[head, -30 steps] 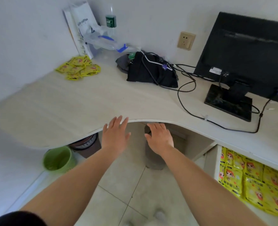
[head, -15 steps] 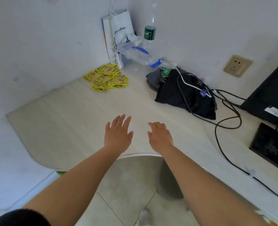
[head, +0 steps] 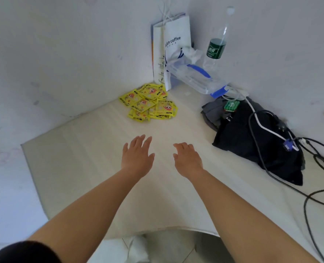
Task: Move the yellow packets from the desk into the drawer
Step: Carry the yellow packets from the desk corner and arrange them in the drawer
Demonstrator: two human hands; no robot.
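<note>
A loose pile of several yellow packets (head: pixel 149 102) with a cartoon print lies on the pale desk (head: pixel 77 158) in its back corner, against the wall. My left hand (head: pixel 137 155) is stretched out above the desk, fingers straight, holding nothing, a short way in front of the pile. My right hand (head: pixel 187 159) hovers beside it, fingers relaxed and also holding nothing. The drawer is out of view.
A white paper coffee bag (head: pixel 173 48) stands in the corner behind the packets. A clear plastic box with blue clips (head: pixel 193 76) and a water bottle (head: pixel 217 44) stand to its right. Black cloth (head: pixel 252 141) and cables (head: pixel 316 188) cover the desk's right side.
Both hands have moved forward from the desk's front edge to over the desk, closer to the packets. The view has swung left, so the monitor and the drawer have left the frame.
</note>
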